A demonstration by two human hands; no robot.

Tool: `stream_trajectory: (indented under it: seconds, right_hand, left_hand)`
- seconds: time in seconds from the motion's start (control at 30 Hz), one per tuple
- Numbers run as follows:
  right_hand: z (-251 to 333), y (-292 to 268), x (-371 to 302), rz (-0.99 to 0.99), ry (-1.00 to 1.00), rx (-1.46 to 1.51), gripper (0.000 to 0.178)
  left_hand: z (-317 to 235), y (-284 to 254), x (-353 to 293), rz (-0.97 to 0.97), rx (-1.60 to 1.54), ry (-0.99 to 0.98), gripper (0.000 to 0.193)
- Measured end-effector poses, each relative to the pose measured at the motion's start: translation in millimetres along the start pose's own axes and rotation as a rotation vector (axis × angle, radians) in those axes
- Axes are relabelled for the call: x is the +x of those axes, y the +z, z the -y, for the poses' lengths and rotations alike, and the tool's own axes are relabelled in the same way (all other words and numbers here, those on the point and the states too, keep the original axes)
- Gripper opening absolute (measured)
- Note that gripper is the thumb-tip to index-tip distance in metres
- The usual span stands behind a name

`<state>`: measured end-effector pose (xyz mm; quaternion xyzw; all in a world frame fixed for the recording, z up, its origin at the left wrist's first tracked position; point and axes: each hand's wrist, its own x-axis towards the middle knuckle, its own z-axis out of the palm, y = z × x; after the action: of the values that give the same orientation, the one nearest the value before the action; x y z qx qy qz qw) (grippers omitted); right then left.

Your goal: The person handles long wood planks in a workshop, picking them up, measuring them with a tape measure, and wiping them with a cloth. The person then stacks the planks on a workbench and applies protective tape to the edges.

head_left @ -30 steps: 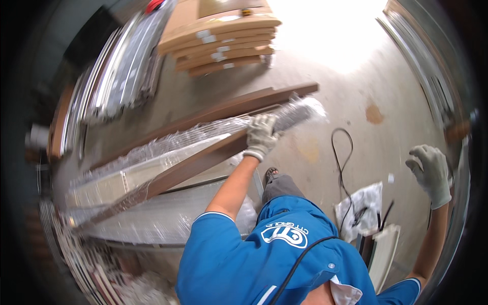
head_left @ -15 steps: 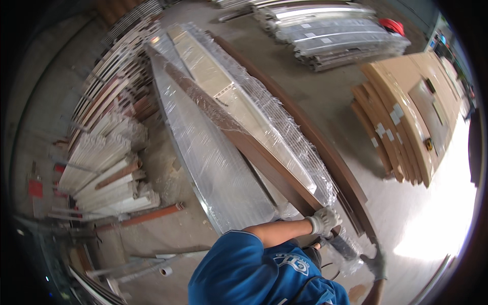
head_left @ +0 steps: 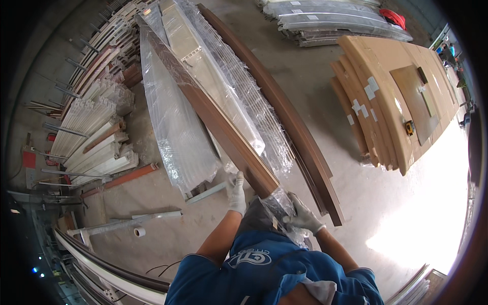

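A long brown profile (head_left: 223,129) runs from the far left toward my body, its near end covered in clear plastic film (head_left: 281,203). My right hand (head_left: 304,216), in a pale work glove, has its fingers closed on the film at the right of that end. My left hand (head_left: 237,195), gloved too, is just left of the profile with thumb and fingers apart. Nothing shows in it; I cannot tell whether it touches the profile. Beneath lie a cream panel (head_left: 213,76) in plastic and a whitish wrapped bundle (head_left: 175,117).
Another long brown profile (head_left: 274,96) lies on the right. Beyond are stacked cardboard packs (head_left: 376,56) with a tape measure (head_left: 409,127), and grey wrapped profiles (head_left: 330,23). White lengths (head_left: 96,152) lie on a rack at left. A tape roll (head_left: 139,232) rests on the floor.
My left hand has left the top of the profile's near end and moved to its left side. My right hand has come in onto the film. The view has turned to the right.
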<state>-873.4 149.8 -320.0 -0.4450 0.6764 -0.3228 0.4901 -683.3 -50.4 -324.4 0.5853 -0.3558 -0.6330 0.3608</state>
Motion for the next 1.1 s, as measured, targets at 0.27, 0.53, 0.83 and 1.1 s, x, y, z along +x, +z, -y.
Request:
stream_trajectory:
  seconds: [0.27,0.53,0.83,1.1]
  right_hand:
    - [-16.5,6.3,1.1,0.033,-0.008,0.085,0.127]
    - [-11.5,17.4,-2.7,-0.057,0.079,0.040,0.107]
    - [-20.7,48.0,-4.0,-0.075,0.087,0.102,0.109]
    - [2.0,52.5,-9.3,-0.105,0.102,0.040,0.108]
  left_hand:
    - [60.2,20.9,-46.7,0.449,-0.663,-0.542,0.094]
    - [57.9,40.9,-58.3,0.197,-0.571,-0.579,0.095]
    - [79.4,22.3,-45.8,0.109,-0.549,-0.468,0.092]
    - [50.2,18.7,-63.6,0.137,-0.578,-0.489,0.092]
